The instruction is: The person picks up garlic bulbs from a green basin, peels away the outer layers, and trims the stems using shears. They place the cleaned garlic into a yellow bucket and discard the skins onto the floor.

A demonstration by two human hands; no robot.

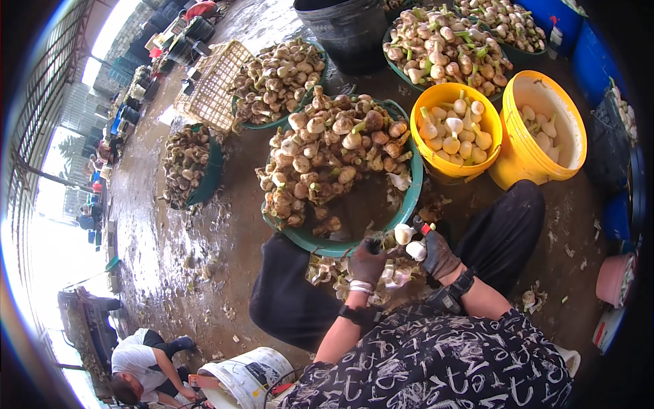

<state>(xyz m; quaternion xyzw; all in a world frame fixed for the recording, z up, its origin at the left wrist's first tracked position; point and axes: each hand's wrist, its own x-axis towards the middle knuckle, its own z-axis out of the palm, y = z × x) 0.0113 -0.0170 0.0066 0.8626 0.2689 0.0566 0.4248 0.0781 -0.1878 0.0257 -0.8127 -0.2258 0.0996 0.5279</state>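
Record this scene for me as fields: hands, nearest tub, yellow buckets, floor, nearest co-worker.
Left hand: gloved, near two white bulbs; grip unclear
Right hand: gloved, holding a red tool, touching one bulb
Nearest tub: green, heaped with brownish garlic
Yellow buckets: two, side by side, holding pale bulbs
Floor: brown, wet-looking, littered with peelings
Nearest co-worker: lower left, white top, bent forward

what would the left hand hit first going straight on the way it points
Probably the near rim of the green tub, though the left hand may be high enough to clear it.

Pale crate [216, 78], white bucket [257, 368], pink tub [612, 281]
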